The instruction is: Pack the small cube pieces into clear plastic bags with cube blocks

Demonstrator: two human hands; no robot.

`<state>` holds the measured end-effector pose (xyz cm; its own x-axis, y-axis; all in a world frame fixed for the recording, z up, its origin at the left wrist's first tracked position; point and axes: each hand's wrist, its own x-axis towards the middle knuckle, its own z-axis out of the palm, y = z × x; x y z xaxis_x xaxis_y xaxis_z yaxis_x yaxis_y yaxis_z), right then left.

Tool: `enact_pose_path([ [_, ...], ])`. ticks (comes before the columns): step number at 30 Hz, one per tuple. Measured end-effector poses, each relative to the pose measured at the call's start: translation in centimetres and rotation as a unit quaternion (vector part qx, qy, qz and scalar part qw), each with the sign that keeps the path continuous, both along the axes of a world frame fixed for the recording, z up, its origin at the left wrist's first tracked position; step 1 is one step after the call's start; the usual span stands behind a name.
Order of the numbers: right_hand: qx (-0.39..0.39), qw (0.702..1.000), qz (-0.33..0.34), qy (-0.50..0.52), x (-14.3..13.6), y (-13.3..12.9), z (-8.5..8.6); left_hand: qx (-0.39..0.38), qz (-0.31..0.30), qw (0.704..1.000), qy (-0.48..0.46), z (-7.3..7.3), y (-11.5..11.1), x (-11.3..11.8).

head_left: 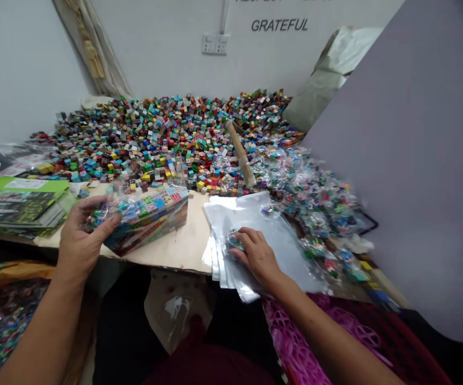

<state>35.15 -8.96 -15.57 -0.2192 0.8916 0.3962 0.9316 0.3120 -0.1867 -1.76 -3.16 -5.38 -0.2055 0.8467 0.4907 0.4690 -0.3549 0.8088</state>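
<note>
My left hand (87,227) grips the left end of a clear bag packed with rows of colourful cubes (155,211), which lies tilted at the table's front edge. Small bright pieces show between its thumb and fingers. My right hand (253,254) has its fingers closed on a small clear packet of colourful pieces (234,239). That packet rests on a fanned stack of clear plastic bags (283,240). Another small packet (270,209) lies near the top of the stack.
A big heap of coloured cubes (167,128) spans the back, with a wooden stick (240,152) on it. Filled packets (315,198) pile up at right. Green printed sheets (18,203) lie left. An orange sack (10,272) stands below left. Pink mesh (291,342) is below right.
</note>
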Motion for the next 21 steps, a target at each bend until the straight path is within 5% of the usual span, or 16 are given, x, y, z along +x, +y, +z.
enact_pose_path([
  [8, -0.107, 0.991, 0.067, -0.051, 1.5, -1.3, 0.6, -0.001, 0.009, 1.000, 0.007, 0.2, -0.2, 0.2],
  [12, -0.100, 0.991, 0.014, -0.086, 0.6, -0.9, 1.3, -0.015, -0.007, 1.000, 0.003, 0.3, -0.2, 0.3],
  [21, -0.075, 0.993, 0.096, -0.007, 1.5, -0.2, 0.1, -0.049, -0.005, 0.999, 0.007, 0.1, -0.3, -0.3],
])
